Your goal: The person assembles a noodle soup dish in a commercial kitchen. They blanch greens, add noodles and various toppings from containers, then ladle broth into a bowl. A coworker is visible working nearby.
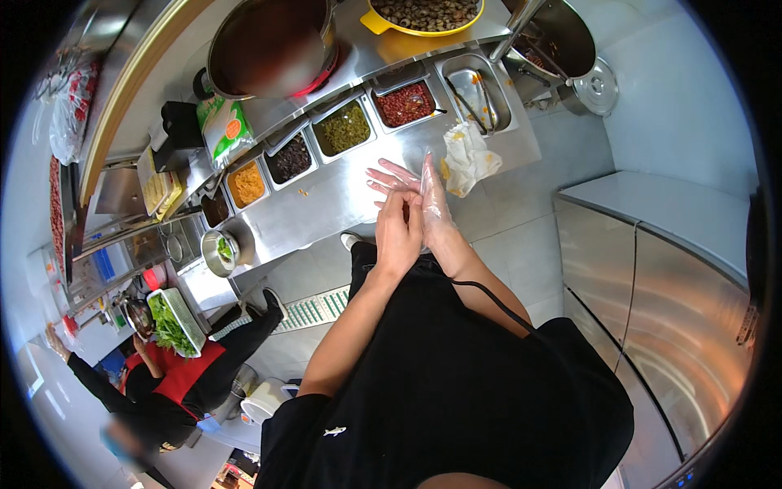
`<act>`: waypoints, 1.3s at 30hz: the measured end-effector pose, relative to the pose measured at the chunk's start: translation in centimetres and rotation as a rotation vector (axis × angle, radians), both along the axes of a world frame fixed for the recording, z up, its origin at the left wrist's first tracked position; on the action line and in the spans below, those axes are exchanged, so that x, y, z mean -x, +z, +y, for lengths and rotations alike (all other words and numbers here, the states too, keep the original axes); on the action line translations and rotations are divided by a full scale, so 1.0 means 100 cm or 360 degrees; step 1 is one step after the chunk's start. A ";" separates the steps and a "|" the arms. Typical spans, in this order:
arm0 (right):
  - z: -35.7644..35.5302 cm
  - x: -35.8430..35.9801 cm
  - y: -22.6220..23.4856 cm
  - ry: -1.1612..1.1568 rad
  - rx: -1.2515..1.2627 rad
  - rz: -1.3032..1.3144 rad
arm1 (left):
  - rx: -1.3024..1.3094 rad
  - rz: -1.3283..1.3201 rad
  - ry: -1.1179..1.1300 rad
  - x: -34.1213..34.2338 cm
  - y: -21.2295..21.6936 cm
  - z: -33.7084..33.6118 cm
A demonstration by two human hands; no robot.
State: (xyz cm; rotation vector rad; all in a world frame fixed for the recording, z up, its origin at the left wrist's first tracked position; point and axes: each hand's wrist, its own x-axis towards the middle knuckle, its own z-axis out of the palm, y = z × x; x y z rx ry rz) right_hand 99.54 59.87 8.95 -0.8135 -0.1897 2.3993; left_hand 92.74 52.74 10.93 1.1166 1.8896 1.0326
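Observation:
A clear disposable plastic glove [436,191] covers my right hand [425,189], whose fingers are stretched out and apart, holding nothing. My bare left hand [399,236] is closed, its fingertips pinched on the glove near the right palm. Both hands are over the front edge of the steel counter [334,191]. Just to the right of the gloved hand lies a crumpled white cloth or paper [468,159] with yellowish stains. Beyond the hands sit steel pans of chopped red pieces [405,104] and green pieces [342,128].
Pans of dark bits [290,158] and orange bits [246,185] continue leftward to a steel bowl [220,252] with greens. Tongs [468,104] rest in a steel tray [489,73]. Behind are a large pot [273,49] and a yellow colander [377,22]. A co-worker [175,371] stands at left.

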 end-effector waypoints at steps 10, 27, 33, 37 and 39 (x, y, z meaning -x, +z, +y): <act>0.100 -0.038 -0.117 -0.0279 -0.1383 -0.1603 | 0.0025 -0.0682 -0.0432 -0.029 0.017 -0.006; 0.294 -0.122 -0.263 0.1715 -0.1660 -0.2990 | 0.0412 -0.0251 0.1783 0.177 -0.072 -0.402; 0.268 -0.190 -0.167 0.1642 -0.1816 -0.3279 | 0.0193 -0.0279 0.1781 0.283 -0.115 -0.406; 0.162 -0.196 -0.089 0.1055 -0.1839 -0.3400 | 0.0025 -0.0033 0.1790 0.397 -0.151 -0.407; 0.082 -0.181 -0.060 0.0660 -0.2168 -0.2901 | -0.0036 0.0162 0.1919 0.460 -0.159 -0.402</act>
